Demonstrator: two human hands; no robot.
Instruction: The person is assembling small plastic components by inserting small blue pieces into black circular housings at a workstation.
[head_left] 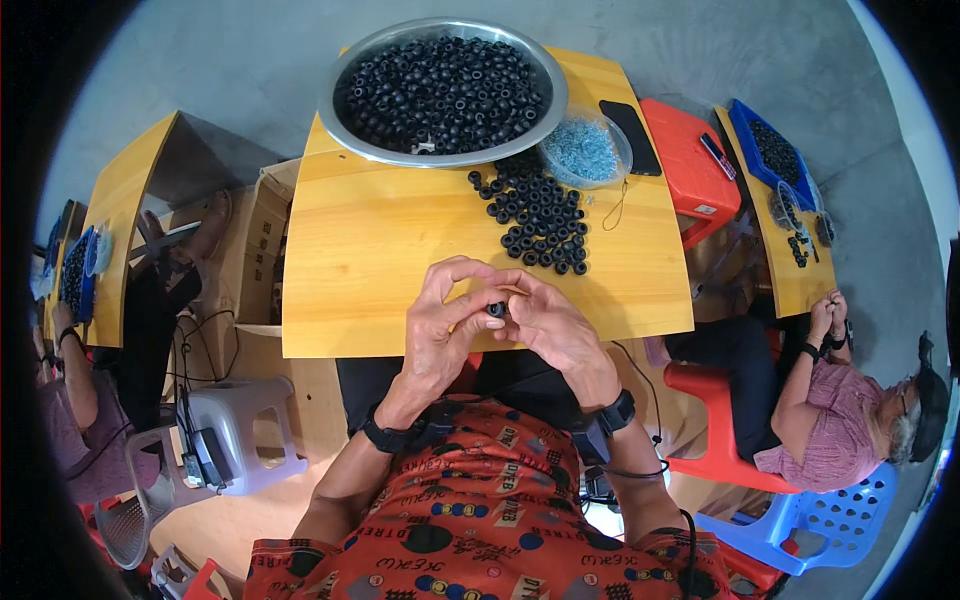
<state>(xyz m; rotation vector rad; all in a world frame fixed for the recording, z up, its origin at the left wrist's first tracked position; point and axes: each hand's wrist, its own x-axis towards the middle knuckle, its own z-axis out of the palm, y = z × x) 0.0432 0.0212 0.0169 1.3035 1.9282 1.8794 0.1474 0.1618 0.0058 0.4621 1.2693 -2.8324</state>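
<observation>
Close to the table's near edge, my left hand (445, 320) and my right hand (545, 318) meet around one small black ring-shaped part (496, 310). The left thumb and fingers pinch it, and the right fingertips press on its other side. Its hole faces up toward me. Beyond my hands lies a loose pile of the same black parts (540, 220). Behind that, a wide metal basin (335, 120) is filled with many more. To its right stands a clear round tub (624, 160) of small pale-blue translucent pieces.
A dark phone-like slab (632, 138) lies at the table's (380, 260) far right corner. Beside it stands a red stool (690, 165) with a marker-like object on top. People work at tables on both sides. A cardboard box (265, 240) sits to the left.
</observation>
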